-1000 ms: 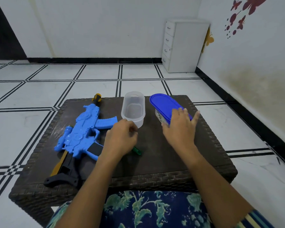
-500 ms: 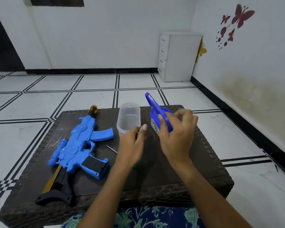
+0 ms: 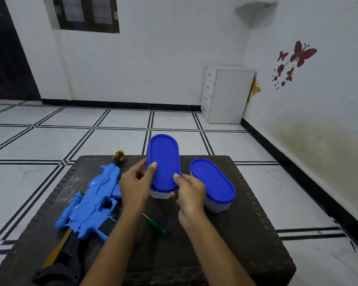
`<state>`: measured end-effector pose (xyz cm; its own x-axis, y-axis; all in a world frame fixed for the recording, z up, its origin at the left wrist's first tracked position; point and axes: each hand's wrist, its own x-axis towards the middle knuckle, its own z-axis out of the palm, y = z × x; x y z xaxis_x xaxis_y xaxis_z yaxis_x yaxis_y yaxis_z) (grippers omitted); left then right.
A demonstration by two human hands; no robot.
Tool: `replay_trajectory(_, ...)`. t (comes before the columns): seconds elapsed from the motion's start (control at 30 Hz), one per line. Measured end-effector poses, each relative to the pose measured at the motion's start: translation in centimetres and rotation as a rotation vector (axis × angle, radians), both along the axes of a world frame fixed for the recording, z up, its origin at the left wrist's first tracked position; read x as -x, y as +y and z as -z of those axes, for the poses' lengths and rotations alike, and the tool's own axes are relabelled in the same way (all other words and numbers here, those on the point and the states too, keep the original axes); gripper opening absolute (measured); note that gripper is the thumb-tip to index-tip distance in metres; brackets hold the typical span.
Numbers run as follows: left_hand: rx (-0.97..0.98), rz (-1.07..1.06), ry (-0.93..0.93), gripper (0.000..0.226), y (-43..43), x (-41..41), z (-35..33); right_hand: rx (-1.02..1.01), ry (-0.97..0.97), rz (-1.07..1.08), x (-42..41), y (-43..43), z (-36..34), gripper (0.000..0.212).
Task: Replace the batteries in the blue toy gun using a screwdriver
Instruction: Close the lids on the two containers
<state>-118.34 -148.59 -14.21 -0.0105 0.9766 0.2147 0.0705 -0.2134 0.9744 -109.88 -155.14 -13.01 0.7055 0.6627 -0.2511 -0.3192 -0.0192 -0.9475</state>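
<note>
The blue toy gun (image 3: pixel 91 203) with a black stock lies flat on the left of the dark wicker table (image 3: pixel 246 234). A green-handled screwdriver (image 3: pixel 158 227) rests on the table between my forearms, untouched. Both hands hold a blue oval lid (image 3: pixel 163 159), tilted over a clear container (image 3: pixel 159 194). My left hand (image 3: pixel 135 182) grips the lid's left edge with the thumb on top. My right hand (image 3: pixel 189 193) pinches its near right edge.
A second clear container with its own blue lid (image 3: pixel 213 182) stands just right of my right hand. A white drawer cabinet (image 3: pixel 227 93) sits in the far corner. The tiled floor surrounds the low table.
My right hand lifted a blue lid from the right container and carried it left over the open clear container. My left hand rose and joined it on the lid.
</note>
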Motion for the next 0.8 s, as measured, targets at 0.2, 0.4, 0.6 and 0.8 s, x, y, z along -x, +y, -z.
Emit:
replay_trajectory(0.2, 0.035, -0.008, 0.073, 0.031, 2.9, -0.3, 1.2, 0.02, -0.211, 0.06, -0.1, 2.3, -0.4, 0.009)
replay_trajectory(0.4, 0.008, 0.086, 0.197, 0.029, 3.8, -1.6, 1.7, 0.186, -0.488, 0.092, -1.4, 4.0, 1.2, 0.027)
replay_trajectory(0.6, 0.033, 0.067, 0.392, 0.04, 4.4, -1.6, 2.9, 0.283, -0.53, 0.068, -1.9, 4.3, 2.4, 0.034)
replay_trajectory(0.8, 0.086, 0.029, 0.379, 0.037, 4.4, -1.3, 3.0, 0.284, -0.531, 0.008, -2.4, 4.3, 2.7, 0.029)
